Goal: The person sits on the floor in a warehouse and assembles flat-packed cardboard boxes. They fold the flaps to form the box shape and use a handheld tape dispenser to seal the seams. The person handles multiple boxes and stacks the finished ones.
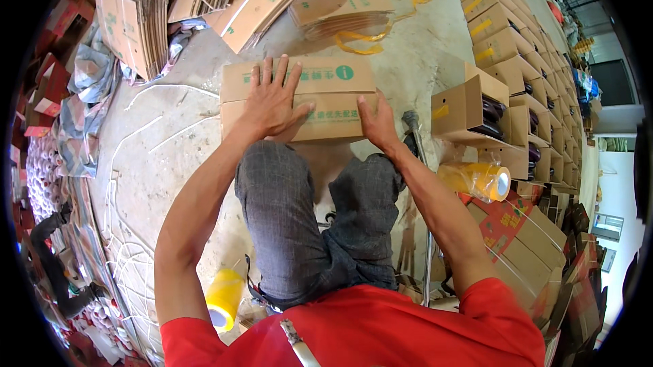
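Note:
A closed brown cardboard box (326,99) with green print lies on the floor in front of my knees, its two top flaps meeting along a seam. My left hand (273,100) rests flat on its top, fingers spread across the seam. At the box's right end, my right hand (379,124) grips the edge, thumb on top and the other fingers partly hidden down the side. A yellow tape roll (226,299) lies by my left thigh. Another yellow tape roll (476,180), partly wrapped in clear film, is beyond my right forearm.
Bundles of flattened cardboard (265,0) lie at the far side. Open boxes (457,112) holding dark purple produce stand in rows on the right. White strapping (126,258) is strewn over the floor at left; yellow strapping (360,47) lies beyond the box. A metal pole (426,258) is beside my right leg.

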A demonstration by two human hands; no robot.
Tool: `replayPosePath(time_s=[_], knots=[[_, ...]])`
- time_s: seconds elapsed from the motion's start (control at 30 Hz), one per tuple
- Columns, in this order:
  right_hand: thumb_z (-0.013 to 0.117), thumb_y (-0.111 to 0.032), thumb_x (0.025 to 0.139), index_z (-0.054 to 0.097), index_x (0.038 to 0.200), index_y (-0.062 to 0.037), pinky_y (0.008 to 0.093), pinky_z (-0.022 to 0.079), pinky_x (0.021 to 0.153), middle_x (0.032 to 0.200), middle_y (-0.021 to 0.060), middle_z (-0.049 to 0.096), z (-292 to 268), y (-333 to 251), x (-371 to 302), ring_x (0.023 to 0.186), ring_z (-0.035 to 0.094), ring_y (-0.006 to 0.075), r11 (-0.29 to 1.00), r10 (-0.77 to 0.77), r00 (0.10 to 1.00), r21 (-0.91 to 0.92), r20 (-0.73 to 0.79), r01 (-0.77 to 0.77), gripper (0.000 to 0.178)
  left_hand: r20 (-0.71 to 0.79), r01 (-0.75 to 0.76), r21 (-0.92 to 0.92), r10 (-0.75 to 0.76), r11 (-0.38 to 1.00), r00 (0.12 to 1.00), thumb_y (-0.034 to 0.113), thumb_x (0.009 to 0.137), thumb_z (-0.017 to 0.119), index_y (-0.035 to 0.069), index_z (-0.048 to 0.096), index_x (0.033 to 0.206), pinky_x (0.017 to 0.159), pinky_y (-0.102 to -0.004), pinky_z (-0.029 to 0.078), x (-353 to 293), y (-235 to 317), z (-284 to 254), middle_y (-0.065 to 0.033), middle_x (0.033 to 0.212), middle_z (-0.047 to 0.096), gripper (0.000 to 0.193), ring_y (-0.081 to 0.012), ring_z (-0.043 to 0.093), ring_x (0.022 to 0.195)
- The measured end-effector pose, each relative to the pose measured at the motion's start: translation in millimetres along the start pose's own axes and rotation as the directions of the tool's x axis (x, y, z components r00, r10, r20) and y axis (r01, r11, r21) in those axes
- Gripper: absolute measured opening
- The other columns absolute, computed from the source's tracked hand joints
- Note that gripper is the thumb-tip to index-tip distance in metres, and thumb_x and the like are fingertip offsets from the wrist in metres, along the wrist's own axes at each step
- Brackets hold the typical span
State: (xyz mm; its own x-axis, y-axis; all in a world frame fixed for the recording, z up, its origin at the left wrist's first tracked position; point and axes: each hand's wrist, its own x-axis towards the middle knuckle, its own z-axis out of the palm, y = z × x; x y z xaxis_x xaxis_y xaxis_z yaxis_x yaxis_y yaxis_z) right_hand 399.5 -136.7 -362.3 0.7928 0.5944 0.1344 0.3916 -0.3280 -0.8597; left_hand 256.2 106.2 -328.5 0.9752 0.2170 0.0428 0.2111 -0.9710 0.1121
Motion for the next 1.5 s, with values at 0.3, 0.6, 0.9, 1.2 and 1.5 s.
replayPosePath(time_s=[0.3,0.6,0.9,1.2,1.5], knots=[[0.043,-0.043,0.110,0.050,0.144,0.0030,0.0390,0.039,0.112,0.136,0.0182,0.061,-13,-11,19,0.127,0.054,0.0266,0.926,0.233,0.950,0.250,0.209,-0.282,0.058,-0.041,0.028,0.013,-0.027,1.000,0.999,0.073,0.095,0.047,0.004,0.025,0.165,0.127,-0.0626,0.011,0,8,0,-0.0270,0.170,0.019,0.100,-0.0514,0.010,0.157],[0.039,-0.048,0.112,0.056,0.142,0.0045,0.0384,0.043,0.108,0.136,0.0173,0.063,-5,-35,19,0.123,0.058,0.0258,0.940,0.340,0.915,-0.103,0.218,-0.325,0.063,-0.065,-0.057,-0.133,0.049,0.989,0.997,0.070,0.093,0.054,0.011,0.046,0.156,0.125,-0.0621,0.017,-9,-9,9,-0.0274,0.164,0.033,0.087,-0.0517,0.025,0.152],[0.041,-0.059,0.109,0.056,0.141,0.0007,0.0403,0.048,0.098,0.128,0.0168,0.065,-2,0,26,0.112,0.063,0.0263,0.891,0.408,0.878,0.100,0.250,-0.443,0.069,-0.182,0.182,-0.758,-0.470,0.627,0.864,0.053,0.081,0.078,0.004,0.032,0.161,0.125,-0.0527,0.026,-59,-90,10,-0.0315,0.165,0.027,0.104,-0.0457,0.024,0.155],[0.045,-0.057,0.109,0.058,0.137,0.0022,0.0405,0.050,0.091,0.124,0.0176,0.065,-5,6,32,0.107,0.065,0.0266,0.902,0.400,0.882,0.065,0.251,-0.427,0.066,-0.070,0.245,-0.685,-0.396,0.687,0.916,0.048,0.067,0.089,0.001,0.028,0.161,0.124,-0.0495,0.031,-46,-102,13,-0.0326,0.161,0.030,0.122,-0.0475,0.032,0.150],[0.045,-0.057,0.108,0.051,0.143,0.0029,0.0418,0.051,0.094,0.130,0.0207,0.062,-8,27,34,0.112,0.064,0.0287,0.912,0.394,0.893,0.031,0.216,-0.410,0.070,-0.113,0.224,-0.714,-0.425,0.663,0.898,0.046,0.067,0.090,0.002,0.031,0.159,0.121,-0.0502,0.035,-51,-92,8,-0.0306,0.153,0.039,0.118,-0.0484,0.039,0.143]])
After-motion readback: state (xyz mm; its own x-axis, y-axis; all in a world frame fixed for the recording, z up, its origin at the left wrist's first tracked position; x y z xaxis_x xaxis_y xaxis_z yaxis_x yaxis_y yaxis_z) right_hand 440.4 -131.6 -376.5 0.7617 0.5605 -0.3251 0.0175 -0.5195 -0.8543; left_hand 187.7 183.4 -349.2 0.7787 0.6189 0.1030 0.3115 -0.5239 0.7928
